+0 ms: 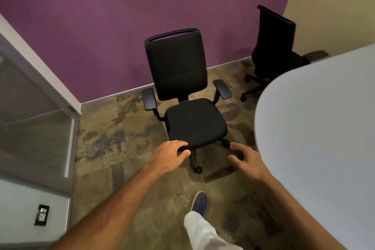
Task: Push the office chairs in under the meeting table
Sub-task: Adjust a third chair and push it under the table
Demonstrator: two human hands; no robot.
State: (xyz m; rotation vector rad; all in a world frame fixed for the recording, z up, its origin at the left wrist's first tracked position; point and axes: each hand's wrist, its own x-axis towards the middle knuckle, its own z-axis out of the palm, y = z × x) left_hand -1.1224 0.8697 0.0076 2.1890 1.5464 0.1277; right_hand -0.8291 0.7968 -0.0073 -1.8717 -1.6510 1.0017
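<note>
A black office chair [192,119] with armrests stands on the floor in front of me, seat facing me, its back toward the purple wall. It is apart from the pale meeting table [316,128], whose rounded end fills the right side. My left hand [170,155] lies over the front left edge of the seat, fingers curled on it. Just off the seat's front right corner my right hand [246,161] hovers with its fingers spread, holding nothing. A second black chair [274,46] stands farther back at the table's far edge.
A glass partition with a grey frame [50,128] runs along the left. The purple wall [101,26] is close behind the near chair. My foot in a dark shoe [199,203] is on the mottled brown floor below the chair's castors.
</note>
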